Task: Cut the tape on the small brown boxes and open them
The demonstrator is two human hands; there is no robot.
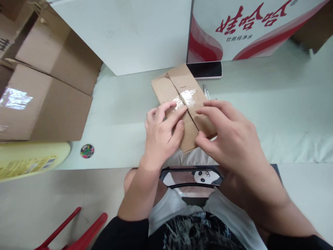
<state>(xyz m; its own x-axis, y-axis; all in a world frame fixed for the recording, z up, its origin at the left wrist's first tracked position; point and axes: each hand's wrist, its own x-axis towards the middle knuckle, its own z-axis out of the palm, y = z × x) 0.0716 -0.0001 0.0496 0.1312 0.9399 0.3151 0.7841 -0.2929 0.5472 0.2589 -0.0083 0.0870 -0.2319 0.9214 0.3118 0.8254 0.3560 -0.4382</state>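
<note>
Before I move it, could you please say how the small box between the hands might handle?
The small box is probably fairly stiff, being cardboard, but may give along the seam. Its shiny tape could feel somewhat slippery.

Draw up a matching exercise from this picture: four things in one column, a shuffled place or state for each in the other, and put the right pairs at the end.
Things
1. small cardboard box
2. flat device
3. round disc
4. panda picture

Places and states
A. black-faced, lying at the foot of the box with red lettering
B. below the table's near edge, between the person's forearms
C. touched by the left hand, shiny tape across its seam
D. many-coloured, beside the yellow container

Right pairs: 1-C, 2-A, 3-D, 4-B
</note>
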